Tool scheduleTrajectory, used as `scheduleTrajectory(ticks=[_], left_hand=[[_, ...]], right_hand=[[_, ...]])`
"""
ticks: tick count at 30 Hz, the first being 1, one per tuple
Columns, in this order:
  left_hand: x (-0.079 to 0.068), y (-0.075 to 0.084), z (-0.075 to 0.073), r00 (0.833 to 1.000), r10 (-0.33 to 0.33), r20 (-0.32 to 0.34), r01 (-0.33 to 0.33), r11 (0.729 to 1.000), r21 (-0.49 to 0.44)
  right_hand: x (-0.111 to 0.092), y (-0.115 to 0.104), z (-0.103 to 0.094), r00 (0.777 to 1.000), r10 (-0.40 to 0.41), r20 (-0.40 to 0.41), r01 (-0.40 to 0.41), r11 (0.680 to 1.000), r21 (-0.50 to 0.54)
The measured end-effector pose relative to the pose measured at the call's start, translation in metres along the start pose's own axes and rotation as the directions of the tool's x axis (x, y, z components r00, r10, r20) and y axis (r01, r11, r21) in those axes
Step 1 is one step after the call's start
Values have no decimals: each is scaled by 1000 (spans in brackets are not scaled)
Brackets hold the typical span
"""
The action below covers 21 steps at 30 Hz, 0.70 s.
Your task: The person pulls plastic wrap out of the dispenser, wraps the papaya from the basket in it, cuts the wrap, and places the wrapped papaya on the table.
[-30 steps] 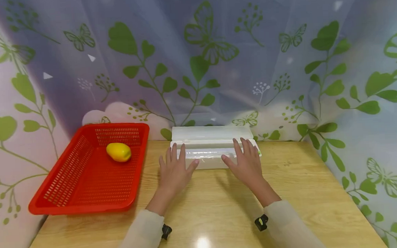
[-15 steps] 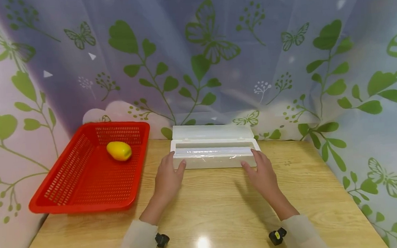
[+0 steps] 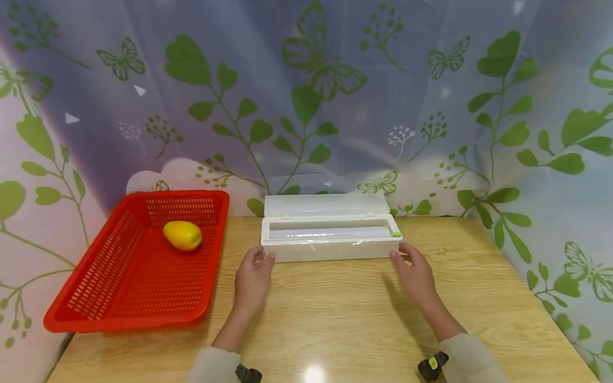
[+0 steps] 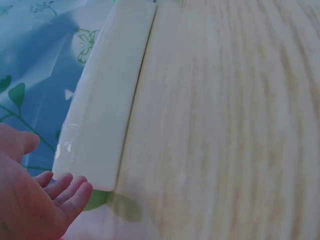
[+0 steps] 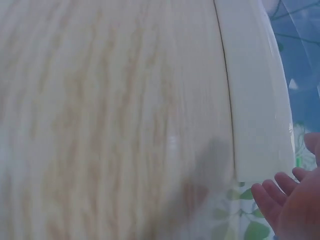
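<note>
A long white cling film dispenser [image 3: 333, 249] lies at the back of the table, its lid [image 3: 325, 204] tipped back. Inside shows a pale roll [image 3: 330, 233], and a small green slider [image 3: 396, 234] sits at the right end of the front edge. My left hand [image 3: 251, 283] is at the dispenser's left end, fingers loosely bent and thumb apart from them. At the opposite end, my right hand [image 3: 418, 275] has its fingertips close to the front right corner. Both wrist views show the fingers right by the dispenser's ends, palms empty.
To the left stands a red perforated plastic basket [image 3: 133, 290] with a yellow mango-like fruit [image 3: 183, 235] in it. A printed curtain [image 3: 257, 71] hangs right behind the dispenser. The wooden table [image 3: 325, 319] stretches in front.
Both hands have drawn apart from over the dispenser's middle to its two ends and come slightly nearer. The green slider at the right end is now uncovered. The dispenser stays in place.
</note>
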<state>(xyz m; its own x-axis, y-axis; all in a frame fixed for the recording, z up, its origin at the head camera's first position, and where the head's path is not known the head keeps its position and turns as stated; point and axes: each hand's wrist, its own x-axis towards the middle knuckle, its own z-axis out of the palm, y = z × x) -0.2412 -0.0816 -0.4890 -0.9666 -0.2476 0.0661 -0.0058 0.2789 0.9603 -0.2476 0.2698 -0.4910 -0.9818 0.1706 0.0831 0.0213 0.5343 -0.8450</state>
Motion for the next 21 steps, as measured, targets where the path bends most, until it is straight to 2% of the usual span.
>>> scheduleTrajectory(ticks=[6,9,14,18,21], left_hand=[[5,-11,5,1000,-15,18,16,999,-46],[8,-18,9,999,-36,24,37,998,-50],[12,-25,14,999,-34,25,35,997,-65],[16,-27,18,999,-40,24,42,993,-106],[19,-27,20,997,-74,5,74,987,-145]], right_hand=[[8,8,3,995,96,11,-97,991,97],[11,10,5,994,112,18,-113,983,142],[14,10,8,989,143,24,-145,967,210],[18,9,11,984,177,16,-175,954,243],[22,8,13,981,192,24,-191,947,258]])
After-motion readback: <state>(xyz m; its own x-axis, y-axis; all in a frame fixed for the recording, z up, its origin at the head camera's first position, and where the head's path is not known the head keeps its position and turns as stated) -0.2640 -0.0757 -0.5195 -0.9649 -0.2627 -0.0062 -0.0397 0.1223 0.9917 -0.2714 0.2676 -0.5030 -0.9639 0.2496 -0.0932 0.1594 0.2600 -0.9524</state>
